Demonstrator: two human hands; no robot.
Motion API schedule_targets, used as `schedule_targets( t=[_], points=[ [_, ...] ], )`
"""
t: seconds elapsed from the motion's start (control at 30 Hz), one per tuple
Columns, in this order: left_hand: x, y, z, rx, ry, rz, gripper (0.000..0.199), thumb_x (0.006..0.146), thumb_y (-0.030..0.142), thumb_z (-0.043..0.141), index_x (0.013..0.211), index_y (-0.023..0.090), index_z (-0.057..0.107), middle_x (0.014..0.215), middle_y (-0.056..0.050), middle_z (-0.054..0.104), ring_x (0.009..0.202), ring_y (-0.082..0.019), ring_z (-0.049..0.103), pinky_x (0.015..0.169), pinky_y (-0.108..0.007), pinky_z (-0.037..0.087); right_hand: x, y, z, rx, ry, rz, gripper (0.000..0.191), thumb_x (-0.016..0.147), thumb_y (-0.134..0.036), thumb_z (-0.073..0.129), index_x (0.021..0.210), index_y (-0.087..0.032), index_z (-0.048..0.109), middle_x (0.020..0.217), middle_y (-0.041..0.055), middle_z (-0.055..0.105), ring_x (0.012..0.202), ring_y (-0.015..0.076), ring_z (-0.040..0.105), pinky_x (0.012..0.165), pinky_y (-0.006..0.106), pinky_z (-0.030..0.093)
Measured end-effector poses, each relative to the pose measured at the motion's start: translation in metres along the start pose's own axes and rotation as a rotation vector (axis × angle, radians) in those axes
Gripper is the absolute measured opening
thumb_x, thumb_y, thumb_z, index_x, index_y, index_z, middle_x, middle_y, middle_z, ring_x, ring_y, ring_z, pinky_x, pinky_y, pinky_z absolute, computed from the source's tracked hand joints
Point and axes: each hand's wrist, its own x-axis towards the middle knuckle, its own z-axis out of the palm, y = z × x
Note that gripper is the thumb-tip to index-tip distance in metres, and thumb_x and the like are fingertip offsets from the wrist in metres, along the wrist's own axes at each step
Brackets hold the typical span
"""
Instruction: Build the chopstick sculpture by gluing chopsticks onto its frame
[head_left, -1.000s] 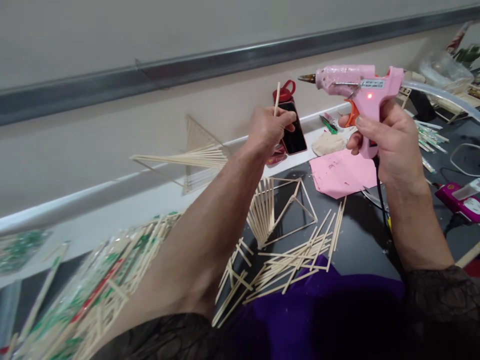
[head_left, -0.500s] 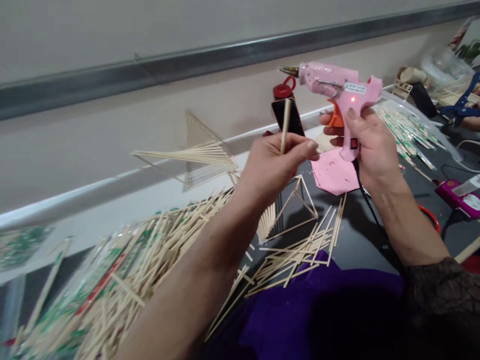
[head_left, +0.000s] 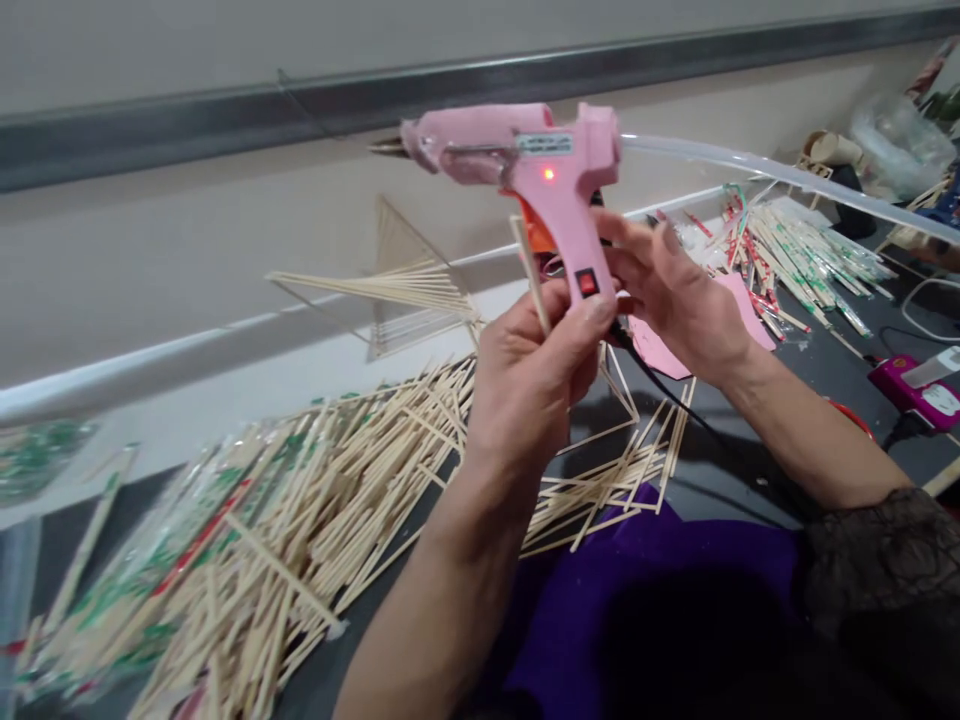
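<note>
My left hand [head_left: 532, 370] grips the bottom of a pink glue gun's [head_left: 562, 200] handle between thumb and fingers. A short wooden stick [head_left: 531, 275] also stands up from this hand, beside the orange trigger. The gun's nozzle points left, its red light glows, and a long clear glue stick [head_left: 750, 168] runs out of its back. Just right of the handle, my right hand [head_left: 682, 290] has its fingers apart and holds nothing; some fingertips are partly hidden behind the handle. Below lies a pile of thin wooden sticks [head_left: 600, 480].
A large heap of chopsticks [head_left: 360, 480], some in wrappers, covers the table's left. A fan-shaped stick structure [head_left: 405, 285] stands by the wall. Behind my right hand lie a pink pad [head_left: 660, 345] and wrapped chopsticks [head_left: 810, 250]. A magenta power strip [head_left: 919, 395] sits at right.
The glue gun has moved left, passing from my right hand into my left. My right hand has let go of it and opened. The stick remains in my left hand.
</note>
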Motion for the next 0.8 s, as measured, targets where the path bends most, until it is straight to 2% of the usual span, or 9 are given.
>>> schedule_targets(
  t=[0.03, 0.07, 0.13, 0.2, 0.27, 0.4, 0.6, 0.7, 0.8],
  points=[
    [-0.004, 0.002, -0.003, -0.019, 0.038, 0.010, 0.014, 0.074, 0.037, 0.072, 0.078, 0.024, 0.069, 0.053, 0.003, 0.048, 0.036, -0.005, 0.024, 0.035, -0.025, 0.012, 0.000, 0.012, -0.006, 0.034, -0.097, 0.018, 0.055, 0.098, -0.053, 0.021, 0.133, -0.024, 0.053, 0.125, 0.0036, 0.066, 0.102, 0.0141, 0.067, 0.082, 0.030, 0.055],
    [-0.008, 0.005, -0.006, -0.038, 0.071, 0.019, 0.014, 0.072, 0.035, 0.073, 0.080, 0.024, 0.072, 0.056, 0.001, 0.052, 0.037, -0.004, 0.024, 0.034, -0.025, 0.011, 0.001, 0.025, -0.013, -0.081, -0.135, 0.060, 0.053, 0.098, -0.050, 0.025, 0.127, -0.021, 0.057, 0.119, 0.0065, 0.068, 0.095, 0.0158, 0.068, 0.076, 0.030, 0.055],
    [-0.015, 0.009, -0.012, -0.073, 0.122, 0.049, 0.015, 0.069, 0.031, 0.075, 0.081, 0.022, 0.075, 0.058, 0.000, 0.057, 0.037, -0.003, 0.023, 0.034, -0.025, 0.009, 0.008, 0.054, -0.026, -0.544, -0.110, 0.140, 0.036, 0.093, -0.038, 0.043, 0.107, -0.015, 0.068, 0.105, 0.0108, 0.072, 0.090, 0.0194, 0.068, 0.075, 0.029, 0.051],
    [-0.021, 0.012, -0.019, -0.097, 0.167, 0.090, 0.015, 0.066, 0.029, 0.077, 0.079, 0.021, 0.076, 0.058, -0.001, 0.058, 0.038, -0.003, 0.026, 0.033, -0.024, 0.008, 0.017, 0.079, -0.037, -1.021, -0.178, 0.214, 0.026, 0.088, -0.026, 0.051, 0.096, -0.011, 0.071, 0.105, 0.0161, 0.072, 0.097, 0.0253, 0.065, 0.079, 0.032, 0.047],
    [-0.023, 0.012, -0.025, -0.104, 0.209, 0.121, 0.014, 0.066, 0.027, 0.077, 0.078, 0.019, 0.077, 0.056, 0.000, 0.057, 0.038, -0.002, 0.027, 0.034, -0.023, 0.008, 0.025, 0.098, -0.044, -1.206, -0.279, 0.299, 0.027, 0.084, -0.026, 0.055, 0.100, -0.012, 0.071, 0.107, 0.0164, 0.071, 0.098, 0.0263, 0.064, 0.076, 0.031, 0.045],
    [-0.020, 0.010, -0.033, -0.085, 0.291, 0.162, 0.017, 0.064, 0.026, 0.077, 0.079, 0.017, 0.077, 0.050, 0.002, 0.052, 0.036, -0.002, 0.027, 0.033, -0.022, 0.008, 0.034, 0.117, -0.048, -1.205, -0.345, 0.311, 0.033, 0.081, -0.032, 0.060, 0.109, -0.017, 0.069, 0.108, 0.0103, 0.072, 0.094, 0.0227, 0.064, 0.071, 0.027, 0.042],
    [-0.016, 0.010, -0.035, 0.019, 0.383, 0.147, 0.012, 0.064, 0.025, 0.074, 0.074, 0.022, 0.077, 0.055, -0.002, 0.056, 0.037, -0.005, 0.030, 0.033, -0.024, 0.009, 0.037, 0.124, -0.051, -1.172, -0.380, 0.301, 0.023, 0.081, -0.015, 0.051, 0.092, -0.013, 0.071, 0.099, 0.0109, 0.073, 0.086, 0.0185, 0.064, 0.068, 0.024, 0.039],
    [-0.018, 0.012, -0.036, 0.053, 0.397, 0.125, 0.011, 0.063, 0.026, 0.072, 0.073, 0.026, 0.077, 0.061, -0.005, 0.058, 0.041, -0.009, 0.035, 0.034, -0.027, 0.009, 0.043, 0.121, -0.051, -1.125, -0.306, 0.281, 0.026, 0.083, -0.015, 0.046, 0.097, -0.011, 0.068, 0.099, 0.0100, 0.073, 0.084, 0.0161, 0.064, 0.065, 0.022, 0.040],
    [-0.019, 0.013, -0.037, 0.069, 0.395, 0.083, 0.014, 0.063, 0.029, 0.072, 0.076, 0.029, 0.077, 0.060, -0.005, 0.057, 0.041, -0.010, 0.032, 0.034, -0.029, 0.009, 0.052, 0.119, -0.048, -1.163, -0.249, 0.271, 0.030, 0.086, -0.016, 0.043, 0.104, -0.011, 0.067, 0.103, 0.0111, 0.073, 0.088, 0.0178, 0.065, 0.066, 0.023, 0.041]
  ],
)
